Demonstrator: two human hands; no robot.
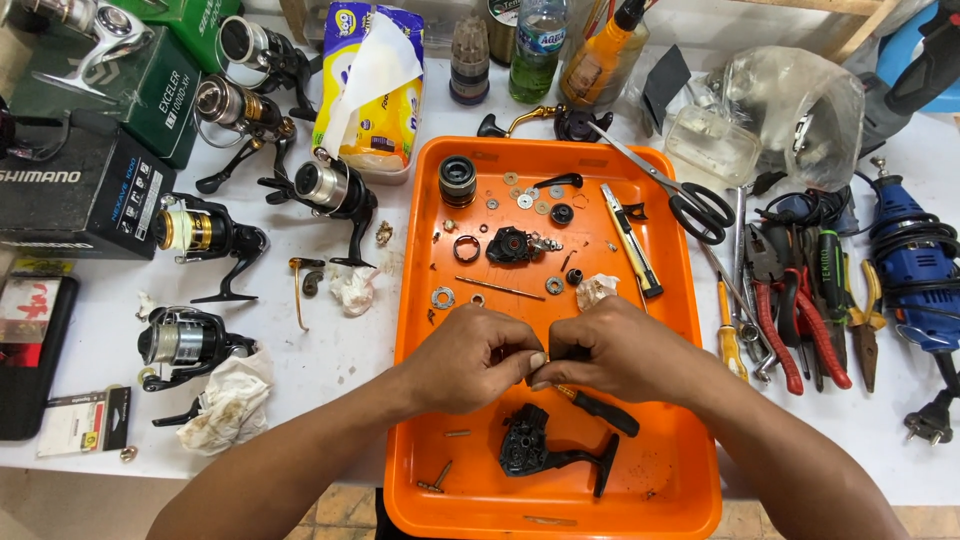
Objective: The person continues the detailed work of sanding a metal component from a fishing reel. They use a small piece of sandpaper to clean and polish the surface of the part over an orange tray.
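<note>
Both hands, left hand (pixel 470 358) and right hand (pixel 612 352), pinch one small dark part (pixel 552 355) together over the orange plastic tray (pixel 668 470). One black reel body (pixel 545 450) lies just below them; five spinning reels (pixel 205 232) crowd the table left of the tray.

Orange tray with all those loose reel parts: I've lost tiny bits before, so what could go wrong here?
1. Both hands, left hand and right hand, pinch a small part above the orange tray; if dropped, it may get lost among the washers.
2. The small screw lies near the tray's front edge and might be knocked out.
3. A sleeve or wrist could sweep the black reel body.
</note>
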